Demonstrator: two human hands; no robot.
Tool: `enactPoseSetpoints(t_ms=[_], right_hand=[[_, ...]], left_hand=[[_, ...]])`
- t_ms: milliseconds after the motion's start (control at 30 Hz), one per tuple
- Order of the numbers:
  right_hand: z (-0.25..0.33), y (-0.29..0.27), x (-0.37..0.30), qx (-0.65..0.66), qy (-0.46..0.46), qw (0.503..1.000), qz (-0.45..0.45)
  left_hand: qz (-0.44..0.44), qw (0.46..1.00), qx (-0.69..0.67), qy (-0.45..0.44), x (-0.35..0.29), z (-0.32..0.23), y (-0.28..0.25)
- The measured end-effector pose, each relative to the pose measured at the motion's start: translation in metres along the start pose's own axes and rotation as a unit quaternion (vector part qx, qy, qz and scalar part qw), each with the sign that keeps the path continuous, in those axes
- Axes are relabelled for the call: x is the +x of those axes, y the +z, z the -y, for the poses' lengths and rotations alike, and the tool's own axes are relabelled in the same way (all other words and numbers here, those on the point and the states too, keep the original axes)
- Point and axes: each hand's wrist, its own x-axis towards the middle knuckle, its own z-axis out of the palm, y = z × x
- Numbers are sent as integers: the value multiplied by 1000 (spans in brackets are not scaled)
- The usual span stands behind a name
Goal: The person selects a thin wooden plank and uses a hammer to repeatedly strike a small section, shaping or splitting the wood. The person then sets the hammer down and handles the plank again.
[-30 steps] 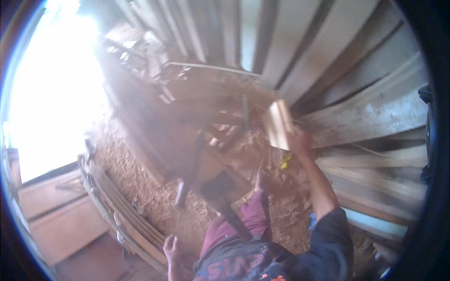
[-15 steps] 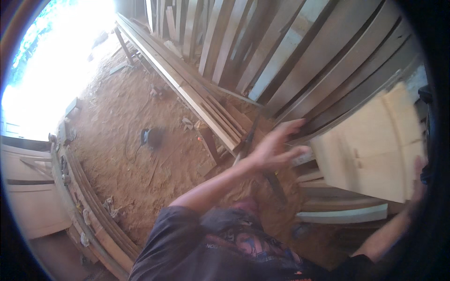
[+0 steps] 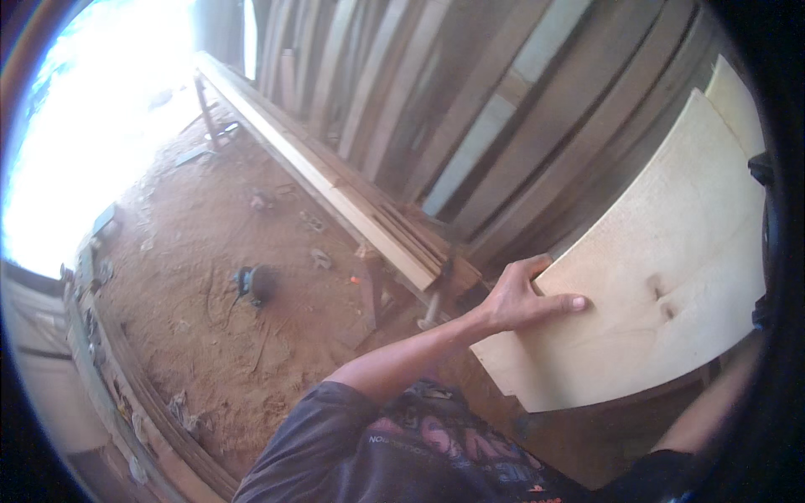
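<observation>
A pale plywood panel (image 3: 671, 226) fills the right side, tilted up, with two dark knot marks on its face. My left hand (image 3: 528, 298) grips its left edge, thumb lying on the face and the fingers wrapped behind. A second pale sheet (image 3: 738, 101) shows past the panel's upper right edge. My right forearm (image 3: 713, 411) rises along the lower right toward the panel's right side. The right hand itself is hidden at the dark rim, so its fingers cannot be made out.
Long boards (image 3: 335, 197) lie on a trestle stand running away to the upper left. Several planks (image 3: 470, 142) lean against the back wall. A corded power tool (image 3: 247, 285) sits on the dusty brown floor (image 3: 193, 335). More timber (image 3: 142, 377) is stacked at left.
My left hand has gone from open and apart from the panel to gripping its left edge. The panel has swung closer and looks larger; the right hand has slipped out of sight.
</observation>
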Motion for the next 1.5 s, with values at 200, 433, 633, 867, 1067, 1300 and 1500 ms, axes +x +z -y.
enactPoseSetpoints(t_ms=[200,433,633,867,1067,1300,1500], right_hand=[[-187,219,-105,85,130,967,204],[-226,335,-220,143,258,861,415],[-132,297,-121,356,65,923,131],[-47,397,-98,230,28,957,173],[-52,499,-133,223,107,965,92],[-38,527,-145,139,168,973,68],[-16,528,-145,102,130,984,63]], left_hand=[[-132,984,-91,76,23,-43,-45],[-348,934,3,80,64,-97,-107],[-340,924,-2,174,75,-102,-142],[-284,941,68,172,78,-74,-198],[-176,969,115,132,77,-52,-244],[-139,981,78,110,81,-22,-280],[-145,978,56,139,75,-12,-307]])
